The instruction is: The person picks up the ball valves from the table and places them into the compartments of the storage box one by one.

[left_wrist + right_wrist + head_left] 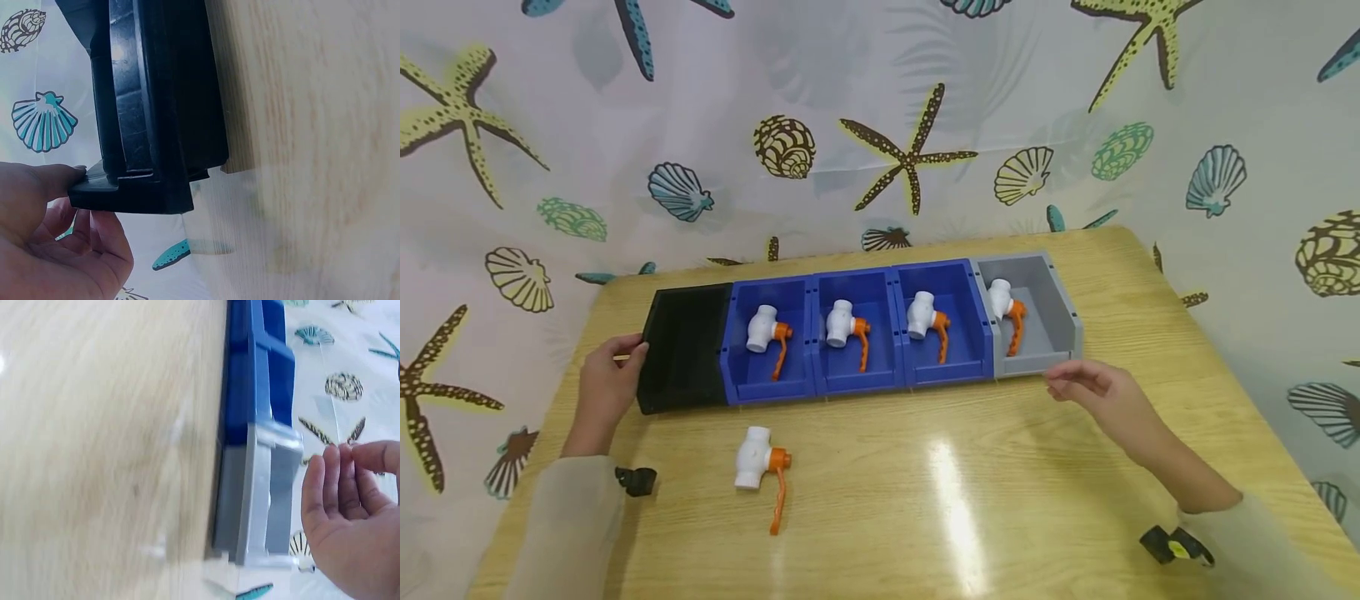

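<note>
My left hand (pixel 608 379) pinches the left wall of the black bin (pixel 688 398) between thumb and fingers. The left wrist view shows the thumb on top of the bin's rim (pixel 131 194) and the fingers beneath. Near the front right corner of the grey bin (pixel 1037 364) is my right hand (pixel 1093 396), its fingers loosely bent with nothing between them. Inside the grey bin lies a white ball valve (pixel 1000 298) with an orange handle. Another white ball valve (pixel 752 458) lies on the table in front of the bins, its orange handle pointing toward me.
Three blue bins (pixel 778 390) stand joined in a row between the black and grey ones, each holding one ball valve (pixel 840 323). The wooden table (pixel 880 500) runs back to a curtain (pixel 820 50) printed with shells and starfish.
</note>
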Demonstrator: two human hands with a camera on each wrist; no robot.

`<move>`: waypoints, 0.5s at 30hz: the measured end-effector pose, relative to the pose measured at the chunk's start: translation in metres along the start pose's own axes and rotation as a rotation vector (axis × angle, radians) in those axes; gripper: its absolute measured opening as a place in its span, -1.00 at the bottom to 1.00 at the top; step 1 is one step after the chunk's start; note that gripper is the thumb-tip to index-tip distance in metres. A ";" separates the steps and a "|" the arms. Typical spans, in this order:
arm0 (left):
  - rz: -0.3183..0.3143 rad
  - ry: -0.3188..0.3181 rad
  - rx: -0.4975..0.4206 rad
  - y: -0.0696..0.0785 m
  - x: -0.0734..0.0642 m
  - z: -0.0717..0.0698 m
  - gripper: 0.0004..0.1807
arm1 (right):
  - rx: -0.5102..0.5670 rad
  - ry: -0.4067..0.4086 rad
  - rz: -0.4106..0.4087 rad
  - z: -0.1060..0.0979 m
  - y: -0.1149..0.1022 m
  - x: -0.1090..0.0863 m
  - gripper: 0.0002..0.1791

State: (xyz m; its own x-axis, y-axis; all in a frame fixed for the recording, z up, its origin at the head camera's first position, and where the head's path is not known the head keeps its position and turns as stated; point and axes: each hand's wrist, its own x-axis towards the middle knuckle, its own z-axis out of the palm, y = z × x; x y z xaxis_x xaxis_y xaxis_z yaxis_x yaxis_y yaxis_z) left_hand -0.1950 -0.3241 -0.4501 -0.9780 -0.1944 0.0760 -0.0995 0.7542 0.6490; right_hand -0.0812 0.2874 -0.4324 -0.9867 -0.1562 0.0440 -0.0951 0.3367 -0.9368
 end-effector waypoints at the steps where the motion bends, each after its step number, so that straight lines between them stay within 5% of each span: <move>1: -0.005 -0.002 0.000 -0.001 -0.001 0.000 -0.52 | -0.014 0.030 0.007 -0.007 0.001 0.001 -0.71; 8: 0.036 -0.027 0.032 -0.001 0.005 -0.004 -0.52 | -0.023 0.198 0.140 -0.056 0.015 0.029 -0.63; 15: 0.010 -0.066 0.022 0.002 0.003 -0.008 -0.52 | -0.084 0.200 0.257 -0.074 0.023 0.073 -0.36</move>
State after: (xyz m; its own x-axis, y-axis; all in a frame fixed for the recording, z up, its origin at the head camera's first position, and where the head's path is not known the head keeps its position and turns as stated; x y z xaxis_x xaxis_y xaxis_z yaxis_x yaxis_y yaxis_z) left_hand -0.1968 -0.3281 -0.4430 -0.9888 -0.1460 0.0319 -0.0932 0.7694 0.6320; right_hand -0.1649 0.3527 -0.4250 -0.9853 0.1262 -0.1148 0.1578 0.4184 -0.8945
